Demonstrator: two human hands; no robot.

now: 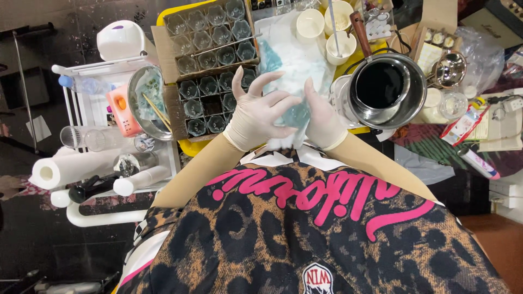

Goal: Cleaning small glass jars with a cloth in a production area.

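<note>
Left hand (260, 115) and right hand (322, 121), both gloved, clasp a bluish glass (297, 111) wrapped in white tissue (289, 60); boxed empty glasses (210, 51) sit just left.

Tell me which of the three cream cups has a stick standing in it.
The cup nearest the steel pot. A thin stick stands in it; the other two cups, farther back, hold no stick.

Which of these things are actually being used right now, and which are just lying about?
In use:
left hand
right hand
bluish glass, held between both gloved hands
white cloth around and behind it

Lying about:
trays of empty glasses
metal pot of dark liquid
white cups
paper towel roll
metal bowl with chopsticks
</note>
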